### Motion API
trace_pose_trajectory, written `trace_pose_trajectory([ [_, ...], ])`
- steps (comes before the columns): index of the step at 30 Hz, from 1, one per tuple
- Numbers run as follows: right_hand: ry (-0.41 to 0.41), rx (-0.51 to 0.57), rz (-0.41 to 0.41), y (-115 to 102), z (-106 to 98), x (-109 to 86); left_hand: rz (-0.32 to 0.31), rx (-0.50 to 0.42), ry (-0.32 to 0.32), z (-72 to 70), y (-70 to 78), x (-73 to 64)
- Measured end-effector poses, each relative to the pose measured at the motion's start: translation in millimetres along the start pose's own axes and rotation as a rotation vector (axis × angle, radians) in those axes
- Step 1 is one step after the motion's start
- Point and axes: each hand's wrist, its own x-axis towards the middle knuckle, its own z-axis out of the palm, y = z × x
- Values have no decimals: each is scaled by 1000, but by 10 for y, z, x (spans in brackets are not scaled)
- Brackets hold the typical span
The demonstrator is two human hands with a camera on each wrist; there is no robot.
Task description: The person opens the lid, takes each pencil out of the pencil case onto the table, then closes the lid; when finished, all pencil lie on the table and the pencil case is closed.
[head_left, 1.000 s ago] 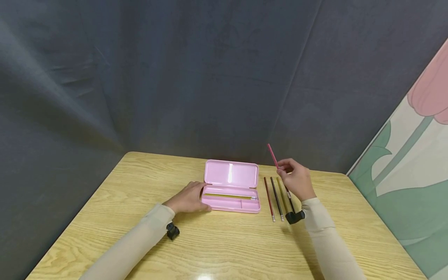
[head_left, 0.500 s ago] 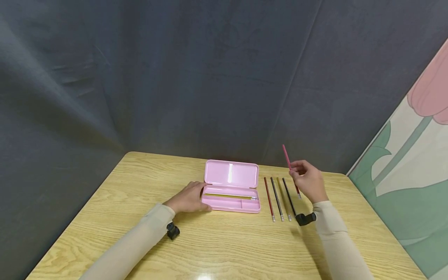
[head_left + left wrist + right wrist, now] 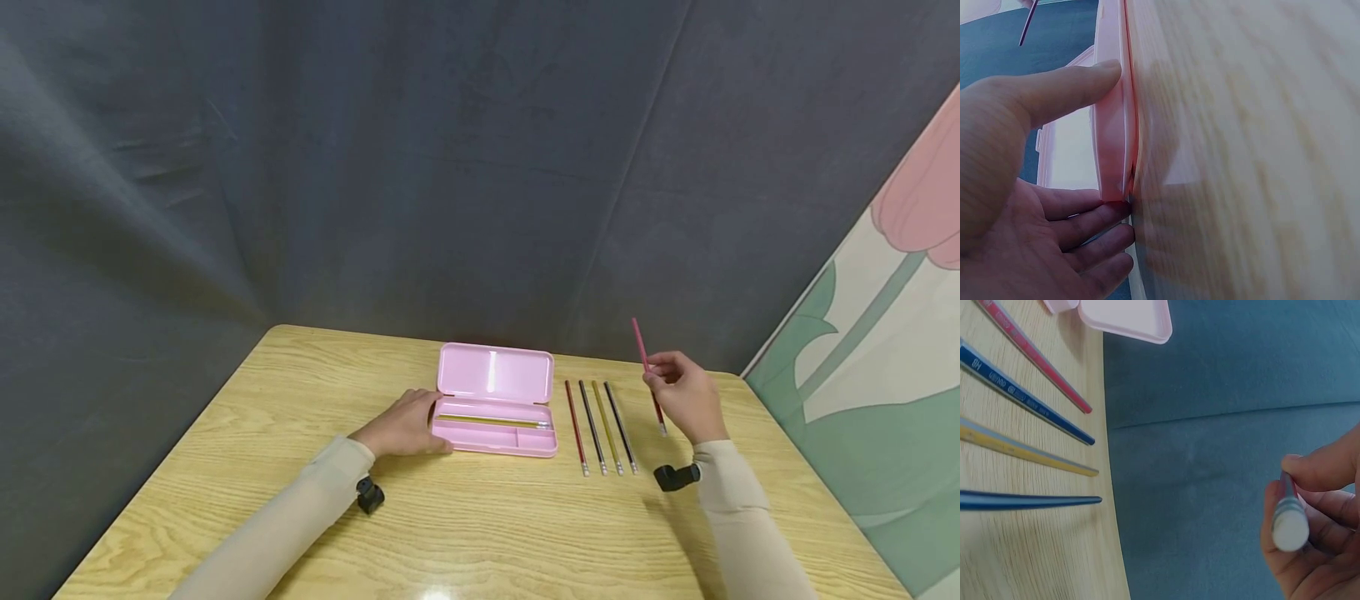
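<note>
My left hand (image 3: pixel 405 423) holds the left end of an open pink pencil case (image 3: pixel 491 446). In the left wrist view its thumb lies on the front wall of the case (image 3: pixel 1112 125), and its fingers touch the end. A yellow pencil (image 3: pixel 491 421) lies in the long compartment. My right hand (image 3: pixel 684 396) pinches a red pencil (image 3: pixel 640 340) between thumb and fingers, raised and tilted, right of the row. Its white eraser (image 3: pixel 1290 531) faces the right wrist camera. On the table lie another red pencil (image 3: pixel 576 425), a dark pencil (image 3: pixel 592 425), a yellow pencil (image 3: pixel 607 425) and another dark pencil (image 3: pixel 619 425).
The wooden table (image 3: pixel 480 525) ends at the back before a dark grey curtain (image 3: pixel 450 183). The raised lid (image 3: pixel 517 375) of the case stands behind its base. A panel with painted flowers (image 3: pixel 885 375) rises at the right.
My right hand has moved right with the red pencil, away from the case and past the row, uncovering the rightmost dark pencil. The left hand has stayed at the case.
</note>
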Motion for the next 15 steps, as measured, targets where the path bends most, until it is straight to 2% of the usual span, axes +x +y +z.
trace_pose_trajectory([
  [6, -13, -22, 20, 84, -19, 16, -2, -6, 1, 2, 1, -3],
  [15, -101, -68, 74, 177, -7, 17, -4, -3, 3, 7, -6, 9],
])
